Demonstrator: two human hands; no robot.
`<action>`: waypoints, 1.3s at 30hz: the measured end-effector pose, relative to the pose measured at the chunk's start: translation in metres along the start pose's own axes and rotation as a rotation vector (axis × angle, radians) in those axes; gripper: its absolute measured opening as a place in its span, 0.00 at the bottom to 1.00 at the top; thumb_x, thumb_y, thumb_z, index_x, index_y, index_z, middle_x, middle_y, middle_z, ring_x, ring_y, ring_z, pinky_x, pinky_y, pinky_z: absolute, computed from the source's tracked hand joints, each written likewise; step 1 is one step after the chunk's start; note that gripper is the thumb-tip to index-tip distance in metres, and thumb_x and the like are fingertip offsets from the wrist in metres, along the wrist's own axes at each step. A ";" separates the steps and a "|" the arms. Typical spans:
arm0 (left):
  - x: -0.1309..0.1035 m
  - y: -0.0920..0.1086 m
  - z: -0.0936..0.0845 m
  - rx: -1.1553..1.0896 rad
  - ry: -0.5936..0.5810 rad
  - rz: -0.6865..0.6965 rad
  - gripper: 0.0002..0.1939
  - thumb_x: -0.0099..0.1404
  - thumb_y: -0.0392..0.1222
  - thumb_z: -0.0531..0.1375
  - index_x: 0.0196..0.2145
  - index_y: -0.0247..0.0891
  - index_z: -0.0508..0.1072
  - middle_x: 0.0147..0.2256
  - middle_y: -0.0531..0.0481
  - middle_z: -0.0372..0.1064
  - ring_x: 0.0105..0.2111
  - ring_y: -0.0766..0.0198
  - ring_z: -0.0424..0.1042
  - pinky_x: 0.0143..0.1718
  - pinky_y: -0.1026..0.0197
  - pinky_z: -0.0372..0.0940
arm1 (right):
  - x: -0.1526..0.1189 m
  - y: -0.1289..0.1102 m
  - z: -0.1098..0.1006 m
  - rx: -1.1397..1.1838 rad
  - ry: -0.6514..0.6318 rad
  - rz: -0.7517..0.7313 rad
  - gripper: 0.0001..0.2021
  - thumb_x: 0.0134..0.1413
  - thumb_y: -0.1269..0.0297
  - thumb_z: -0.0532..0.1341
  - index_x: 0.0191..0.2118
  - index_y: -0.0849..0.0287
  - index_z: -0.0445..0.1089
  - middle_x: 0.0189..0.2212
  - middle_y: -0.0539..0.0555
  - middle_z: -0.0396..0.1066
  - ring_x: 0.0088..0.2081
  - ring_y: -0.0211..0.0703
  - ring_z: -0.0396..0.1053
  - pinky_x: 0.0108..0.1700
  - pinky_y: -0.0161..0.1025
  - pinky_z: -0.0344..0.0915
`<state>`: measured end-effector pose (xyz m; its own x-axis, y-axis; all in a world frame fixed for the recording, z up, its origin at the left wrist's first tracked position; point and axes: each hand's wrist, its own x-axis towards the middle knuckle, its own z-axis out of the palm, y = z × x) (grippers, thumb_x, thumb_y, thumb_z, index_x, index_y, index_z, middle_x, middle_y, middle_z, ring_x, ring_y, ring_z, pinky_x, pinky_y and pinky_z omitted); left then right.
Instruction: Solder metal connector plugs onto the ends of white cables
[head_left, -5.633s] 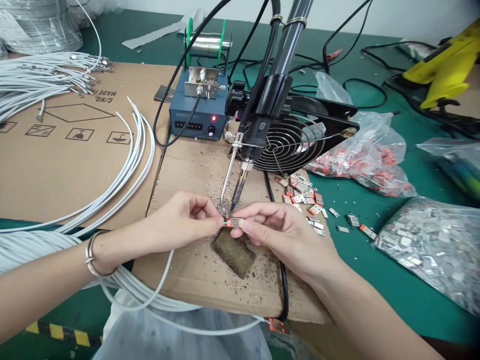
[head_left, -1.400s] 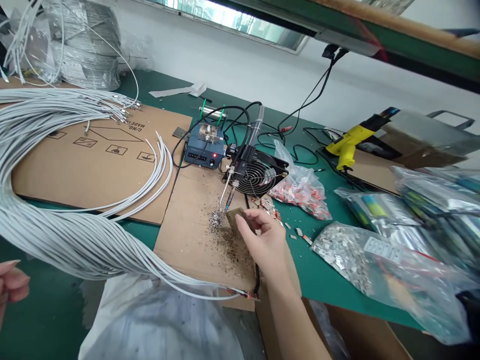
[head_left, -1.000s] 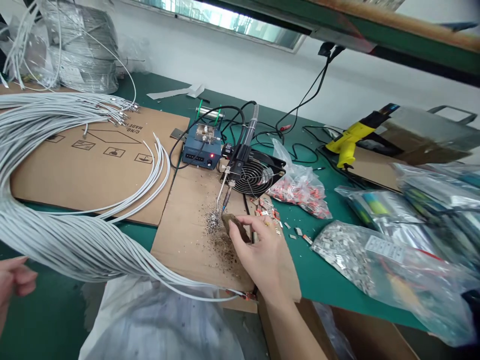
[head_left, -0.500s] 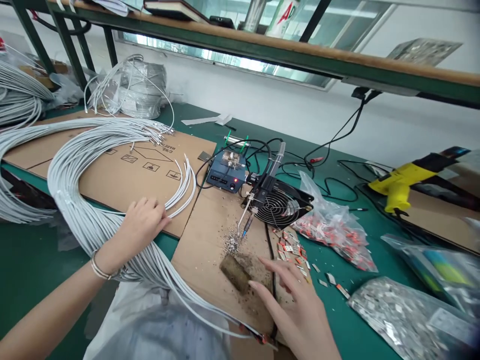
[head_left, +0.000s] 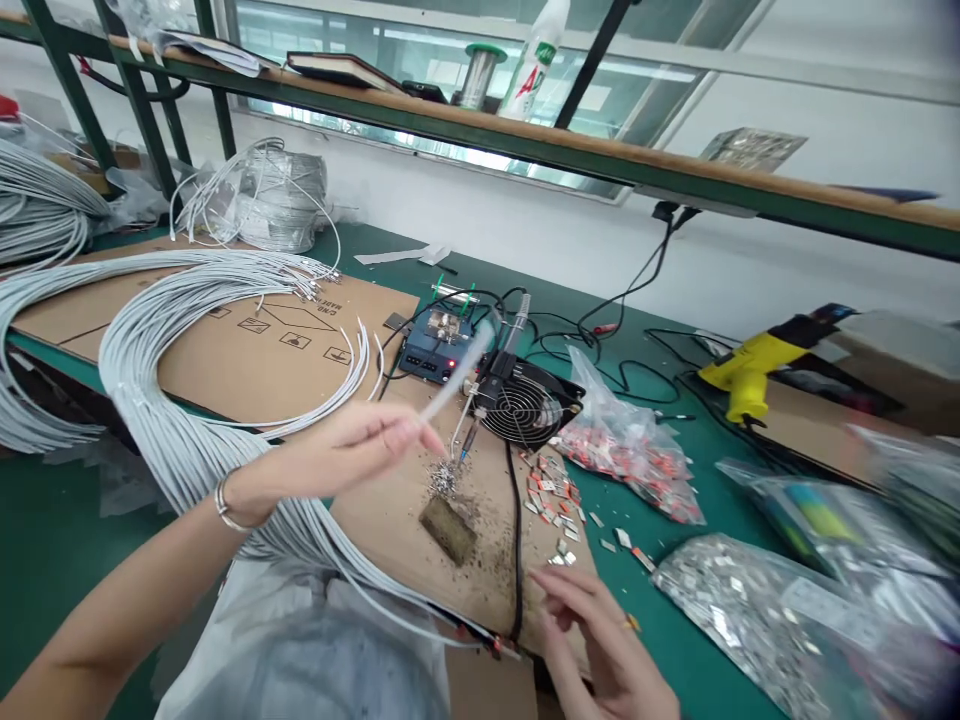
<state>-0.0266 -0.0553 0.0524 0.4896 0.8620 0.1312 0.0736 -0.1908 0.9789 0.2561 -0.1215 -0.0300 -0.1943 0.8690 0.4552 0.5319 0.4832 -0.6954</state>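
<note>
My left hand (head_left: 375,445) is closed on the end of a white cable (head_left: 457,372), which sticks up toward the soldering iron (head_left: 491,385) and is smeared by motion. My right hand (head_left: 592,635) hovers over the cardboard's near right part, fingers apart, nothing visible between them. Between the hands lies a brown sponge block (head_left: 448,531), with solder crumbs just behind it. Small metal connectors (head_left: 551,490) with orange parts are scattered beyond my right hand. A thick bundle of white cables (head_left: 161,400) curves under my left forearm.
Behind the sponge stand a blue soldering station (head_left: 431,352) and a black fan (head_left: 529,408). Bags of orange parts (head_left: 637,460) and metal shells (head_left: 739,610) lie right, before a yellow heat gun (head_left: 750,365). A shelf (head_left: 450,125) spans the back.
My left hand has moved right from the cable ends and lifted one cable. My right hand has shifted slightly down and away from the sponge. The camera view has shifted too.
</note>
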 end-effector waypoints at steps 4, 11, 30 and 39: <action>-0.010 0.002 0.051 -0.433 -0.419 -0.247 0.19 0.63 0.53 0.53 0.35 0.33 0.71 0.16 0.59 0.52 0.12 0.76 0.49 0.12 0.71 0.44 | 0.004 -0.023 0.013 0.330 -0.025 0.118 0.09 0.55 0.71 0.57 0.41 0.52 0.70 0.32 0.54 0.68 0.32 0.42 0.68 0.31 0.33 0.66; -0.044 -0.038 0.080 -0.467 -0.229 -0.473 0.18 0.58 0.56 0.57 0.32 0.36 0.63 0.17 0.56 0.65 0.11 0.74 0.61 0.09 0.75 0.49 | 0.009 -0.051 0.038 0.567 -0.109 0.217 0.04 0.49 0.68 0.62 0.33 0.57 0.73 0.24 0.52 0.67 0.27 0.40 0.63 0.29 0.36 0.62; -0.058 -0.034 0.081 -0.230 -0.040 -0.332 0.16 0.61 0.51 0.55 0.30 0.33 0.70 0.20 0.56 0.58 0.13 0.74 0.60 0.15 0.69 0.54 | 0.013 -0.048 0.054 1.075 0.285 0.419 0.13 0.48 0.61 0.64 0.19 0.58 0.65 0.16 0.46 0.54 0.20 0.35 0.52 0.22 0.33 0.53; -0.065 -0.046 0.077 0.027 -0.065 -0.225 0.16 0.66 0.48 0.50 0.30 0.35 0.70 0.14 0.56 0.59 0.15 0.71 0.63 0.22 0.67 0.57 | 0.016 -0.061 0.044 0.511 -0.137 0.224 0.04 0.47 0.71 0.63 0.25 0.57 0.72 0.20 0.50 0.70 0.27 0.42 0.63 0.33 0.41 0.59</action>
<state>0.0051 -0.1388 -0.0137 0.5130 0.8525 -0.1006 0.2100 -0.0110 0.9776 0.1845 -0.1329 -0.0048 -0.2461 0.9455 0.2133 0.1131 0.2465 -0.9625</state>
